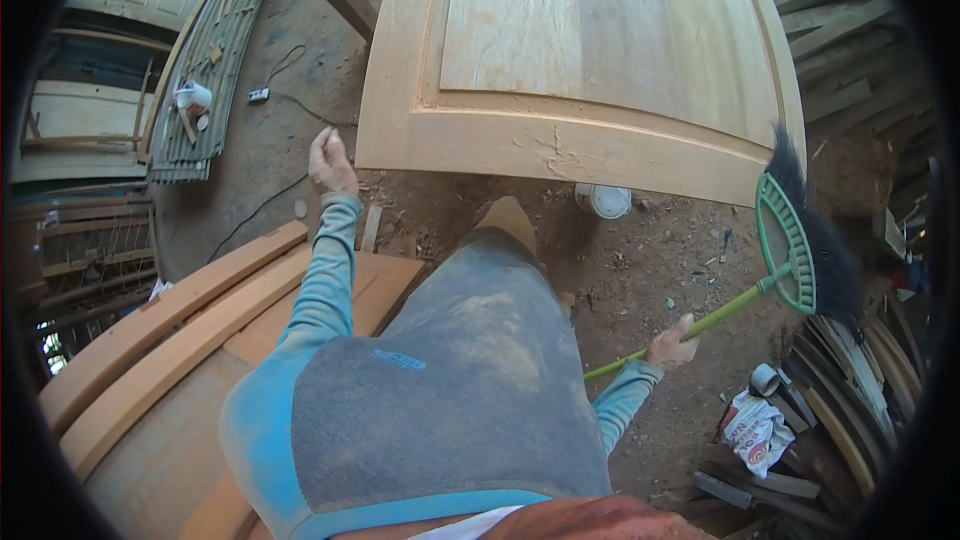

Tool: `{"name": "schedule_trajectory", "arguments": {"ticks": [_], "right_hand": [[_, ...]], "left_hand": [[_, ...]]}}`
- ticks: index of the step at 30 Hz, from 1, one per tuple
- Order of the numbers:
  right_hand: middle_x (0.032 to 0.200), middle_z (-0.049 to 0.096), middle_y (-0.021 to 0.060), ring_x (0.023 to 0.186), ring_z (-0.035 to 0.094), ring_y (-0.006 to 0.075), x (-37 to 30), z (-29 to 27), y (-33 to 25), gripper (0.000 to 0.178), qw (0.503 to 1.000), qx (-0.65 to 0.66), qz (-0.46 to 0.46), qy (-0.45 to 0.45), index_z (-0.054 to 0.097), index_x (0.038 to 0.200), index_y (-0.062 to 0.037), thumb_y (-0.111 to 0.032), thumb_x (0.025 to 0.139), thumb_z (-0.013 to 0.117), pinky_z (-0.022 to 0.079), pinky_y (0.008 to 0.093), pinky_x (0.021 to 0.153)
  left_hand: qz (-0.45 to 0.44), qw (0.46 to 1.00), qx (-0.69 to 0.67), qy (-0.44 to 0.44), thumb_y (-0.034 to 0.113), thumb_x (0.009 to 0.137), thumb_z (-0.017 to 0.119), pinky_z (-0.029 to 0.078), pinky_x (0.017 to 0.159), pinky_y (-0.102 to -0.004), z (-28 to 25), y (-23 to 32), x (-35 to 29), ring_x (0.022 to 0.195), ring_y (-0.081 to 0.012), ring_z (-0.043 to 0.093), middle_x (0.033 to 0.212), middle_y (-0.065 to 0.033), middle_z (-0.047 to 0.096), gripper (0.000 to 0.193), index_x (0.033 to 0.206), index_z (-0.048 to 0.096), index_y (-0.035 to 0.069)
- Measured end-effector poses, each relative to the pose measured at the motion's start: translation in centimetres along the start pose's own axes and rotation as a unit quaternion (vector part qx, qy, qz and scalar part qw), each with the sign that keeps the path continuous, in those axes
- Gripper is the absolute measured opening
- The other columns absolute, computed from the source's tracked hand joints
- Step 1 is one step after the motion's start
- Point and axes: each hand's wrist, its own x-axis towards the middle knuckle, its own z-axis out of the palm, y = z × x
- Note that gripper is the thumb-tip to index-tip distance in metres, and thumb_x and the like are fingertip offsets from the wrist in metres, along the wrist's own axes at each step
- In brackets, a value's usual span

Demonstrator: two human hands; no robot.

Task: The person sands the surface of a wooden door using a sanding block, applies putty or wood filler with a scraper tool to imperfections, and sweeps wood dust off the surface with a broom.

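Observation:
A broom with dark bristles [838, 270] and a green plastic head frame [785, 240] is in my right hand [671, 344], whose fingers wrap around its green handle [725, 312]. The bristles touch or overlap the near right corner of a wooden door [500, 142] with a raised panel. Wood shavings [553, 148] lie on the door's near rail. Off the door's near left corner is my left hand [332, 162], its fingers curled in and nothing visible in them.
Left of me, long boards [180, 340] rest on another wooden panel [375, 285]. A white bucket [607, 201] stands partly beneath the door. A power cable [262, 212] crosses the floor. Stacked timber [835, 15], offcuts and a white sack [757, 432] line the right side.

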Motion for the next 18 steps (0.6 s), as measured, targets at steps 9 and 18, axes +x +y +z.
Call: {"name": "schedule_trajectory", "arguments": {"ticks": [9,18], "right_hand": [[0.085,0.061,0.0082,0.067,0.057,0.0138,9.6,5.3,-8.6,0.036,0.979,0.179,0.004,-0.101,0.057,0.123,0.0052,-0.021,0.099,0.064,0.048,0.0303,0.059],[0.079,0.058,0.0043,0.063,0.053,0.0105,21.8,10.6,-13.6,0.030,0.981,0.078,-0.115,-0.136,0.058,0.122,0.0024,-0.020,0.103,0.058,0.044,0.0271,0.054]], "left_hand": [[0.272,0.911,0.217,-0.223,0.041,0.096,0.063,0.032,0.119,-0.0458,12.2,12.3,-3.3,0.140,-0.0388,0.044,0.147,-0.0235,0.050,0.065,0.142,0.050,-0.002],[0.194,0.873,0.364,-0.260,0.067,0.096,0.044,0.007,0.127,-0.0462,27.6,15.0,0.0,0.155,-0.0367,0.012,0.165,-0.0262,0.019,0.097,0.157,0.022,-0.005]]}}
